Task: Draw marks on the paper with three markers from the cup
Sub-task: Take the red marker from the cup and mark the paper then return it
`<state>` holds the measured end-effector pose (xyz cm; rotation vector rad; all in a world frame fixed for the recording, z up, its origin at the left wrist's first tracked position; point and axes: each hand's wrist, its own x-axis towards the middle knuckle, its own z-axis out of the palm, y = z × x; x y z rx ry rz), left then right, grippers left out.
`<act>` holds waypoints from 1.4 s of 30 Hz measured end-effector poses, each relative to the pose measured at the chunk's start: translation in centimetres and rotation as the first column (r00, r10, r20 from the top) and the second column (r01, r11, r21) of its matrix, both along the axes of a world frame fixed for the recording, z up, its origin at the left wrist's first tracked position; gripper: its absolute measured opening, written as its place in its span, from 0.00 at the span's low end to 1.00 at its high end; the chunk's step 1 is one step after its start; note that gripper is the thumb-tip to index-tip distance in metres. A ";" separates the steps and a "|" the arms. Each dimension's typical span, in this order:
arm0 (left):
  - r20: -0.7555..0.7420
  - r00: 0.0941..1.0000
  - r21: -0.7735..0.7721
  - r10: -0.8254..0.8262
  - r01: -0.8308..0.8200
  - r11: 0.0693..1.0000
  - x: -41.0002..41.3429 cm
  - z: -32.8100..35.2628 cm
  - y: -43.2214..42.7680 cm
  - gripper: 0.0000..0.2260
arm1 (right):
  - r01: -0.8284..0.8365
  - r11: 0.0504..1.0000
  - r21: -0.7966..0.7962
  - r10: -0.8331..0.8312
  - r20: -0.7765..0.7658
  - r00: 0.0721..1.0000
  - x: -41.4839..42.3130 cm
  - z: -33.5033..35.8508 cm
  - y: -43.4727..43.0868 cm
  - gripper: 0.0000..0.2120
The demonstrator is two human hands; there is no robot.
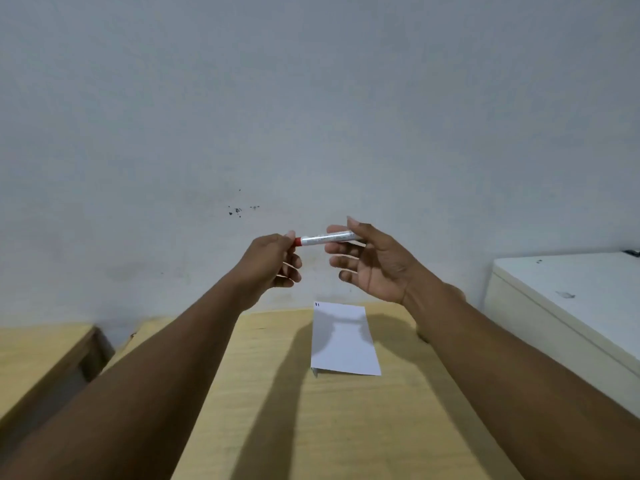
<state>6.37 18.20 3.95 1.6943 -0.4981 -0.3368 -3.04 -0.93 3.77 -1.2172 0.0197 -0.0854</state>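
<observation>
Both forearms reach over the counter (277,393); above the paper (343,344) near its far edge, the marker (327,238) lies level, left hand (273,261) fingers pinching its red cap, right hand (374,261) fingers loosely gripping the barrel.

Horizontal red-capped white marker (327,237) above marked paper (343,341)

Both arms raised — left hand (273,259) pinching, right hand (372,261) fingers loosely spread.

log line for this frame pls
phase: capping/uncapping red marker | left hand: on red cap end | right hand: holds barrel | paper: on table, two dark marks at far-left corner | cup: not visible
</observation>
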 end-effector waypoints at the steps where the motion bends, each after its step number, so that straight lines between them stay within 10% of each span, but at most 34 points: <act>1: -0.001 1.000 0.031 -0.012 0.013 0.999 -0.1 -0.7 0.2 0.15 | 0.035 0.999 -0.030 -0.036 -0.035 0.999 0.5 -0.8 0.7 0.18; 17: -0.400 0.911 -0.193 0.105 -0.196 0.961 2.4 -8.5 -1.5 0.14 | 0.107 0.994 0.021 -0.107 -0.030 0.994 4.2 -5.9 -3.4 0.06; 26: 0.417 0.907 0.303 -0.056 -0.081 0.950 3.4 -15.2 -4.2 0.15 | 0.375 0.925 0.066 -0.355 -0.208 0.912 8.5 -10.5 -3.6 0.12; 35: 0.609 0.783 0.383 -0.129 -0.148 0.912 3.7 -19.7 -2.9 0.14 | 0.425 0.903 0.064 -0.394 -0.275 0.877 13.4 -14.3 -3.4 0.38; 42: 0.662 0.742 0.343 -0.106 -0.174 0.923 4.0 -20.1 -3.2 0.13 | 0.366 0.905 -0.218 -0.399 -0.136 0.907 14.1 -16.9 -3.2 0.10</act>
